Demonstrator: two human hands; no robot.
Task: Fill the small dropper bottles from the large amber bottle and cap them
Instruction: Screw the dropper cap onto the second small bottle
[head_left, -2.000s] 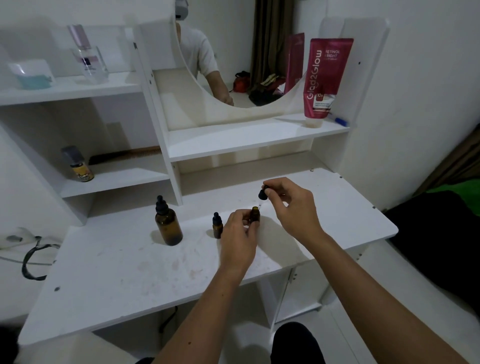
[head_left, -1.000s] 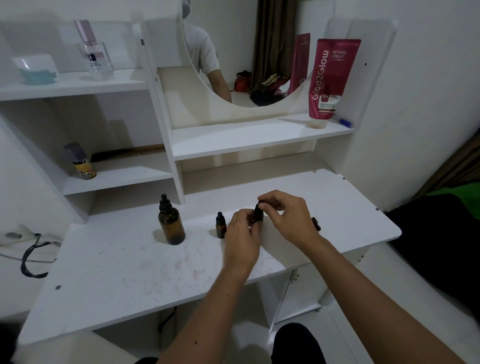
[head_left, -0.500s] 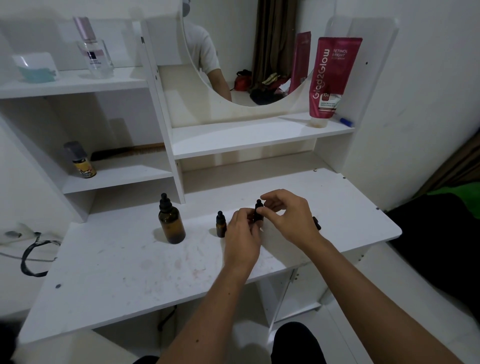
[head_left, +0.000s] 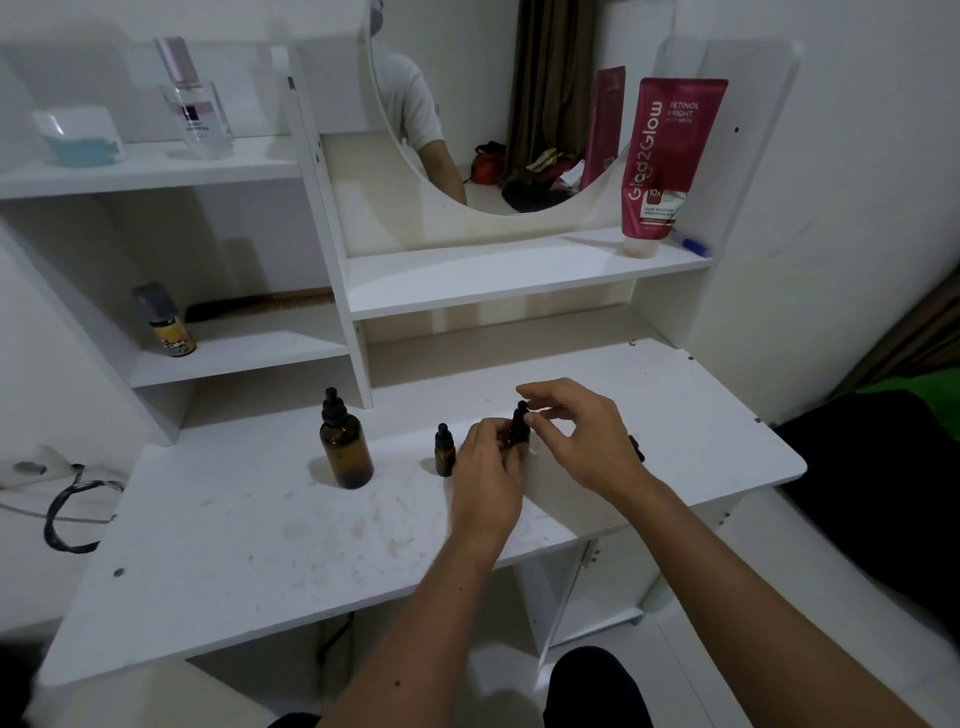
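The large amber bottle (head_left: 346, 452) stands on the white desk (head_left: 234, 545), closed with its black dropper cap. To its right stands a capped small dropper bottle (head_left: 444, 453). My left hand (head_left: 485, 478) holds a second small dropper bottle (head_left: 520, 431) upright just above the desk. My right hand (head_left: 582, 436) has its thumb and index finger around the black dropper cap (head_left: 521, 408) sitting on that bottle. A small black object (head_left: 636, 449) lies on the desk behind my right wrist, mostly hidden.
Shelves rise behind the desk: a small spray can (head_left: 166, 325) and a comb (head_left: 260, 306) at lower left, a perfume bottle (head_left: 195, 101) at upper left, a red tube (head_left: 670, 161) beside the mirror (head_left: 493, 130). A black cable (head_left: 67, 509) hangs at left.
My right hand brought the dropper cap down from above onto the small bottle in my left hand and has been turning it there. The other bottles have not moved.
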